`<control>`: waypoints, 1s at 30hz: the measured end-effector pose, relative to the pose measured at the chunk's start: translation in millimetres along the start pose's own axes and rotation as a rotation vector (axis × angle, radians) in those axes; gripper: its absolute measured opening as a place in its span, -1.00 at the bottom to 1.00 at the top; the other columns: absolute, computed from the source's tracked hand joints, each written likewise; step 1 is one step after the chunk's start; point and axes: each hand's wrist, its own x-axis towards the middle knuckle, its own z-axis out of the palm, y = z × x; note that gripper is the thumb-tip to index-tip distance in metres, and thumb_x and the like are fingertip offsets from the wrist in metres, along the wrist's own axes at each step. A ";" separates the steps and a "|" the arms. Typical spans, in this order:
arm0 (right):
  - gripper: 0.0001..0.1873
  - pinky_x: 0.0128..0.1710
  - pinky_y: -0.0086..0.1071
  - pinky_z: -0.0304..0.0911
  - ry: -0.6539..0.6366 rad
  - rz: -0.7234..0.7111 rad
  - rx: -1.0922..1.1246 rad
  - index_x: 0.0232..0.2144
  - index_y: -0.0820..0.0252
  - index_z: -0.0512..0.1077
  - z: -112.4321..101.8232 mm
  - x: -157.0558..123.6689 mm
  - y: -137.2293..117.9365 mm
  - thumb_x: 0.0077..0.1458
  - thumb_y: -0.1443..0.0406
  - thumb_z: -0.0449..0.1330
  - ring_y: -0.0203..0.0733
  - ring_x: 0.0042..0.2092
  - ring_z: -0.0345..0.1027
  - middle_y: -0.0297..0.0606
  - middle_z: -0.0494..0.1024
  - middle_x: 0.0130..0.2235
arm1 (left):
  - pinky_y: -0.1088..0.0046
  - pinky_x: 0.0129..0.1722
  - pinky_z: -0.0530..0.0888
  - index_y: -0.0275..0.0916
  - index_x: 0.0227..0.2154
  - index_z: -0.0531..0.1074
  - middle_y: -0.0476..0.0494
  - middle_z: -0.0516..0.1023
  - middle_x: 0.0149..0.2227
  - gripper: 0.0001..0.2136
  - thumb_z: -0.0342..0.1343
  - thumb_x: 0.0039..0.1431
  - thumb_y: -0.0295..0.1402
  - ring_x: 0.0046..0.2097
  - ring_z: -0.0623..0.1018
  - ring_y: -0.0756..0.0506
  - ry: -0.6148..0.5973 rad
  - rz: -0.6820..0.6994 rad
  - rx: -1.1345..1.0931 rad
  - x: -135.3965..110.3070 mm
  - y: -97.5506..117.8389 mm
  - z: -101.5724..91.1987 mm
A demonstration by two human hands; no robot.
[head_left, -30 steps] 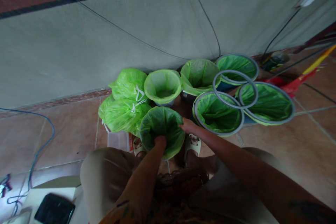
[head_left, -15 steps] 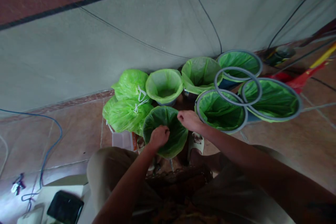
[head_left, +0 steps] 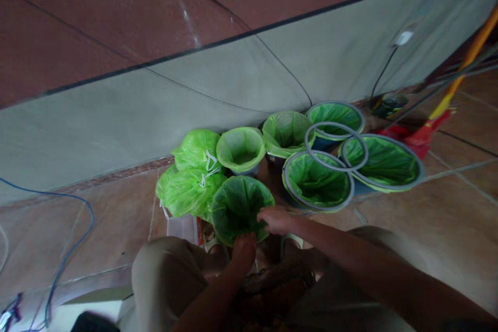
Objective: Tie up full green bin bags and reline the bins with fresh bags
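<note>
A small bin lined with a green bag (head_left: 238, 206) stands on the floor between my knees. My left hand (head_left: 244, 247) is at the near rim of that bin, fingers curled over the bag's edge. My right hand (head_left: 274, 219) rests on the right rim, fingers closed on the green liner. Both forearms reach forward from the bottom of the view. Two tied, filled green bags (head_left: 190, 181) lie just left of the bin.
Further lined bins stand behind: one light green (head_left: 240, 149), another (head_left: 286, 132), and three with grey rings (head_left: 318, 180). A loose grey ring (head_left: 336, 146) lies across them. A red and orange broom (head_left: 431, 124) lies at right; a blue cable (head_left: 70, 249) at left. The wall is close behind.
The view tilted up, so everything sits lower. My left hand moved from inside the liner to the near rim; my right hand slid from the far right rim nearer.
</note>
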 end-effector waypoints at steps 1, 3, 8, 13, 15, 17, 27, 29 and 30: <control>-0.71 -0.08 -0.39 0.29 0.099 0.075 0.040 -0.11 0.11 0.57 -15.7 -1.3 7.3 0.07 0.29 0.28 -0.10 -0.05 0.49 -0.20 0.63 -0.08 | 0.23 0.04 0.43 -0.34 0.01 0.46 -0.30 0.59 -0.07 -0.64 -0.17 0.30 -0.58 0.01 0.56 -0.21 0.006 -0.005 0.002 0.8 -1.3 1.3; -0.73 -0.07 -0.42 0.27 0.319 0.305 0.099 -0.07 0.10 0.54 -49.1 -6.9 28.1 0.22 0.23 0.16 -0.17 -0.08 0.49 -0.22 0.63 -0.10 | 0.16 0.10 0.40 -0.35 0.06 0.45 -0.32 0.58 -0.05 -0.61 -0.16 0.28 -0.59 0.05 0.54 -0.23 0.013 -0.019 0.011 0.3 -2.2 1.9; -0.53 0.04 -0.25 0.25 0.584 0.758 0.077 0.17 0.36 0.33 -98.8 -33.7 97.5 0.27 0.28 0.05 0.03 0.10 0.40 0.15 0.46 0.12 | 0.01 0.30 0.19 -0.36 0.32 0.20 -0.39 0.45 0.17 -0.41 0.05 0.20 -0.45 0.21 0.41 -0.29 0.056 -0.021 -0.045 -9.5 1.0 -9.1; -0.38 0.06 -0.11 0.27 0.558 0.985 0.197 0.31 0.41 0.12 -77.5 -48.1 147.3 0.21 0.38 -0.02 0.21 0.16 0.36 0.32 0.28 0.24 | -0.03 0.37 0.07 -0.27 0.34 0.17 -0.32 0.32 0.30 -0.29 0.14 0.10 -0.31 0.31 0.29 -0.31 0.091 -0.033 -0.163 -26.7 4.0 -31.8; -0.39 0.06 -0.07 0.28 0.535 0.987 0.217 0.28 0.37 0.19 -67.9 -48.1 158.6 0.17 0.42 -0.04 0.25 0.15 0.37 0.30 0.29 0.23 | -0.02 0.36 0.10 -0.25 0.31 0.22 -0.30 0.31 0.31 -0.34 0.13 0.11 -0.31 0.32 0.28 -0.30 0.110 -0.075 -0.218 -32.3 1.0 -40.0; -0.42 0.04 -0.03 0.29 0.596 0.997 0.219 0.24 0.27 0.29 -68.3 -46.7 163.0 0.18 0.42 -0.08 0.28 0.13 0.39 0.25 0.34 0.19 | 0.04 0.34 0.16 -0.25 0.28 0.28 -0.29 0.34 0.29 -0.39 0.11 0.12 -0.33 0.30 0.32 -0.28 0.156 -0.118 -0.291 -35.1 -6.5 -47.1; -0.66 0.06 -0.20 0.33 0.886 0.221 0.193 -0.03 0.23 0.49 -98.1 -45.3 12.3 0.23 0.29 0.05 -0.04 -0.05 0.44 -0.04 0.51 0.01 | 0.22 -0.03 0.52 -0.28 0.02 0.41 -0.37 0.54 0.08 -0.54 -0.12 0.34 -0.03 0.01 0.59 -0.20 0.536 -0.370 -1.538 -23.7 -79.2 -145.4; -0.69 0.02 -0.26 0.36 0.755 -0.006 0.247 -0.05 0.18 0.51 -80.0 -52.0 -24.0 0.20 0.32 0.08 -0.11 -0.07 0.45 -0.09 0.50 0.03 | 0.23 -0.14 0.56 -0.27 0.02 0.41 -0.36 0.56 0.03 -0.47 -0.14 0.32 0.08 -0.09 0.62 -0.19 0.484 -0.277 -1.821 -26.6 -96.2 -171.3; -0.68 0.01 -0.28 0.36 0.681 -0.093 0.259 -0.05 0.18 0.51 -70.3 -56.0 -37.5 0.20 0.33 0.08 -0.13 -0.06 0.46 -0.10 0.49 0.04 | 0.23 -0.19 0.57 -0.28 0.01 0.41 -0.37 0.58 -0.02 -0.44 -0.12 0.29 0.11 -0.15 0.63 -0.18 0.438 -0.221 -1.911 -28.8 -103.9 -181.4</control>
